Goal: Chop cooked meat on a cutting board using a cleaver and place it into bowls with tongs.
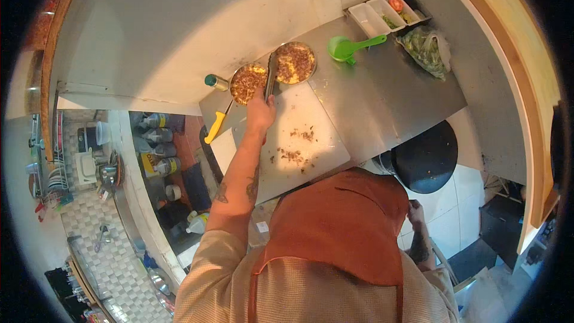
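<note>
My left hand (261,111) grips a long dark utensil (271,74), perhaps tongs, which lies across the gap between two round pans. The left pan (248,83) and the right pan (294,63) both hold chopped brown food over yellow bits. Below them a white cutting board (302,132) carries scattered brown crumbs. A yellow-handled knife (216,127) rests left of my forearm, its blade towards the left pan. My right hand (416,211) hangs low beside the rust-red apron (336,220), away from the counter; its fingers look curled, but whether they hold something is unclear.
A green-capped shaker (216,82) stands by the wall. On the steel counter (381,98) are a green plastic strainer (344,49), white bins (370,19) with tomato and greens, and a bag of green vegetables (425,51). A round black lid or seat (426,157) is below the counter's edge.
</note>
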A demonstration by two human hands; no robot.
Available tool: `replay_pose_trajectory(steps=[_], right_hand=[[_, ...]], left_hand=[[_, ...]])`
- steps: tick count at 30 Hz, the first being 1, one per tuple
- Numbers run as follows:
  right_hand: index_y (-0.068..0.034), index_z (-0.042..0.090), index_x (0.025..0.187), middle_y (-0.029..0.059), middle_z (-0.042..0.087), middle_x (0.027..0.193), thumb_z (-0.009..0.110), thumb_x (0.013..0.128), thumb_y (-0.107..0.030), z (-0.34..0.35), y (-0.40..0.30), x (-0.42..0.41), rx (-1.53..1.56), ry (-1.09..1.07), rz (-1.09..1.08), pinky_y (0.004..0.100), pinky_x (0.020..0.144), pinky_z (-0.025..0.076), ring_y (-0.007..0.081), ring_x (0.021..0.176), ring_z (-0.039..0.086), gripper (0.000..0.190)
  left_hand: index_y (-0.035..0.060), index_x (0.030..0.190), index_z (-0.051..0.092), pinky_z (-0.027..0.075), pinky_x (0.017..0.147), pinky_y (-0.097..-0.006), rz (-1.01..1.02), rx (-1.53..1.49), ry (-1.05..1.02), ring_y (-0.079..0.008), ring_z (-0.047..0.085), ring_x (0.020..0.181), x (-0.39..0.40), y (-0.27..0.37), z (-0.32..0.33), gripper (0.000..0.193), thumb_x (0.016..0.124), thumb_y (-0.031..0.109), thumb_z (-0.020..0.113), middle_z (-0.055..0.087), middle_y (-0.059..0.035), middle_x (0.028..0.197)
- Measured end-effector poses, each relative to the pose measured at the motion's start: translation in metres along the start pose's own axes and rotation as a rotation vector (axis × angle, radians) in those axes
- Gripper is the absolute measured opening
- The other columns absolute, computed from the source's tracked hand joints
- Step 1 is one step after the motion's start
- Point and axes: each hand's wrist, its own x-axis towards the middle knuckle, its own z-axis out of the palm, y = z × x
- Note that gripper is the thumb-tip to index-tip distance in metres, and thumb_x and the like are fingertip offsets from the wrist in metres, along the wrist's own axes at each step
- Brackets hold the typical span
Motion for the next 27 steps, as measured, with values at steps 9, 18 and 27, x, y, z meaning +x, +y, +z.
replay_pose_trajectory(steps=[9, 18, 27], right_hand=[[0.000, 0.066, 0.105, 0.0069, 0.068, 0.088, 0.064, 0.100, -0.025, 0.002, -0.028, 0.005, 0.000, 0.029, -0.021, 0.0305, 0.070, 0.052, 0.0155, 0.076, 0.062, 0.025], [0.000, 0.065, 0.108, 0.0086, 0.070, 0.091, 0.060, 0.101, -0.021, 0.009, -0.023, -0.013, -0.064, 0.022, 0.021, 0.0311, 0.071, 0.053, 0.0167, 0.079, 0.064, 0.023], [0.000, 0.066, 0.107, 0.0077, 0.069, 0.089, 0.061, 0.101, -0.020, 0.013, -0.012, -0.015, -0.015, 0.050, 0.043, 0.0319, 0.070, 0.052, 0.0156, 0.077, 0.063, 0.022]], left_hand=[[-0.0031, 0.120, 0.059, 0.052, 0.085, -0.0552, 0.096, -0.037, -0.165, -0.0513, 0.066, 0.096, -0.009, 0.026, 0.004, 0.033, 0.097, 0.020, 0.063, 0.068, -0.0336, 0.097], [0.0008, 0.124, 0.062, 0.053, 0.085, -0.0554, 0.106, 0.083, -0.138, -0.0510, 0.067, 0.094, 0.024, 0.017, 0.003, 0.037, 0.095, 0.025, 0.065, 0.070, -0.0312, 0.098], [-0.0001, 0.115, 0.064, 0.053, 0.083, -0.0565, 0.071, 0.120, -0.160, -0.0499, 0.067, 0.093, 0.020, 0.040, 0.003, 0.032, 0.094, 0.024, 0.066, 0.070, -0.0309, 0.096]])
